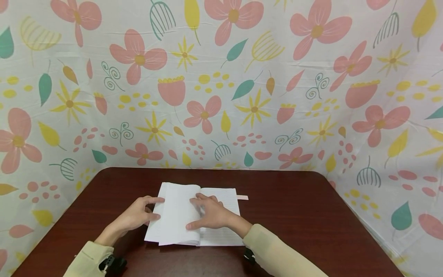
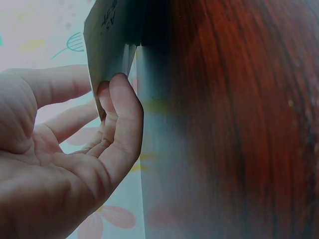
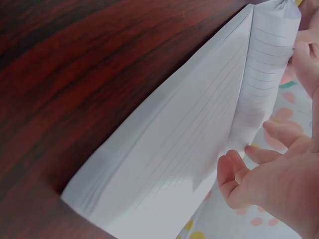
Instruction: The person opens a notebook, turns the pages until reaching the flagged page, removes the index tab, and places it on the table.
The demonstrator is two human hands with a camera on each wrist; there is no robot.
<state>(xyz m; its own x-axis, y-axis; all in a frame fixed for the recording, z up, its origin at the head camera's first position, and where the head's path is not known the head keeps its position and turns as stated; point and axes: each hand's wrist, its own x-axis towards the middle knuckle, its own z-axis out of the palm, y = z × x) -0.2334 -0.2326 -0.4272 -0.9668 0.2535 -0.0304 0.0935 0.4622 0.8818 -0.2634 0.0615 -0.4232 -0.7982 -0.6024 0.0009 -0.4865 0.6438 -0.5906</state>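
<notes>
An open notebook with ruled white pages (image 1: pixel 221 234) lies on the table. At its left edge, my left hand (image 1: pixel 135 213) holds the cover and pages, thumb and index finger on top. The left wrist view shows other fingers curled under the raised cover (image 2: pixel 107 45), which bears dark handwriting. My right hand (image 1: pixel 214 213) rests across the left-hand page near the spine, its fingers spread and loosely bent. In the right wrist view, the left-hand pages (image 3: pixel 264 69) bow upward and the fingers of my right hand (image 3: pixel 279 174) touch their far side.
A dark reddish-brown wooden table (image 1: pixel 294 215) extends around the notebook. A pale pink tab (image 1: pixel 242 197) sticks out from the notebook's right edge. Behind the table hangs a white flower-patterned cloth (image 1: pixel 221 84). Black devices (image 1: pixel 112 264) are strapped at both wrists.
</notes>
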